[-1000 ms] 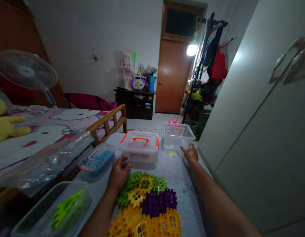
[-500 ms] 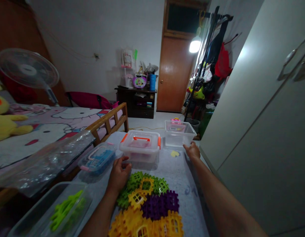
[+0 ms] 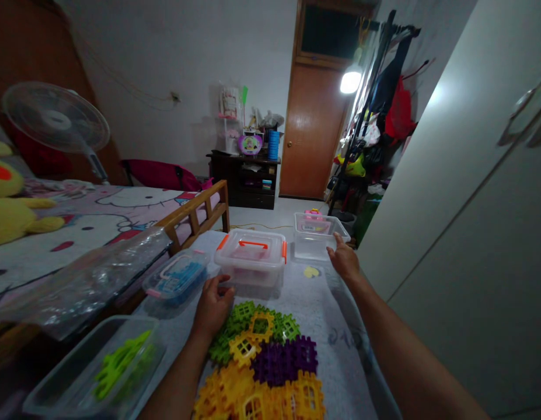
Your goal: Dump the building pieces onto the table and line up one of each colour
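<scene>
- Beside the lidded plastic tub, left grip open, loosely curled, holding nothing.
- Right of that tub, right grip open and empty, reaching the rim of an open clear tub; a light touch suits that thin wall.
- In front of the lidded tub, green, purple and yellow waffle blocks lie heaped on the worktop.

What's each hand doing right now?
Left hand: partly closed, holding nothing visible.
Right hand: open, holding nothing, fingertips at the clear plastic tub.
</scene>
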Action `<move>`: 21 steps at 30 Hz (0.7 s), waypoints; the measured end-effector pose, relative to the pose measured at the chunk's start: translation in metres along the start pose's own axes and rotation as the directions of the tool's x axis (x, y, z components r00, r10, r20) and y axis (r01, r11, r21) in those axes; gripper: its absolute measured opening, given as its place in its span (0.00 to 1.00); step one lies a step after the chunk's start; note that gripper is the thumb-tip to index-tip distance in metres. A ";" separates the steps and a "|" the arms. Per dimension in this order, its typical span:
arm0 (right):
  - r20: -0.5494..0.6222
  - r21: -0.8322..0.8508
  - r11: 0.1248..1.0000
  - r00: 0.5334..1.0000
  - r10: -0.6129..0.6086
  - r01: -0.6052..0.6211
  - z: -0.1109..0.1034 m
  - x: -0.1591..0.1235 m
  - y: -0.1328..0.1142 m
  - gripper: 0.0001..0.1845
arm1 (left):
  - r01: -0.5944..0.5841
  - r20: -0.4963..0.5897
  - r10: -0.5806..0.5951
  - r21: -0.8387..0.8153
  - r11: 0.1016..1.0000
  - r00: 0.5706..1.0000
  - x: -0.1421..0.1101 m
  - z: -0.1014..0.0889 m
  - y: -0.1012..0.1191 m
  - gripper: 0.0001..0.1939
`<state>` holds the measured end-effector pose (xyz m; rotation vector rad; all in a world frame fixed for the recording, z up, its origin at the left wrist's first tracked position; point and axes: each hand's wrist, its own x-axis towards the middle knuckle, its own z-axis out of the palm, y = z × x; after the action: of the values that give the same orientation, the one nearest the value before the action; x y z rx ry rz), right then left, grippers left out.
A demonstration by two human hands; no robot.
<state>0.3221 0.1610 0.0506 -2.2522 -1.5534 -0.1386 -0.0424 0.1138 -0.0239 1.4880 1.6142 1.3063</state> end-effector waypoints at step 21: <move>0.004 0.073 0.996 0.999 0.051 -0.051 0.002 0.008 0.003 0.22 | 0.007 -0.101 -0.017 -0.103 0.995 0.995 0.000 0.005 -0.004 0.21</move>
<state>0.3278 0.1683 0.0504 -2.2337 -1.4762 -0.0641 -0.0393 0.1153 -0.0292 1.3686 1.5914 1.4567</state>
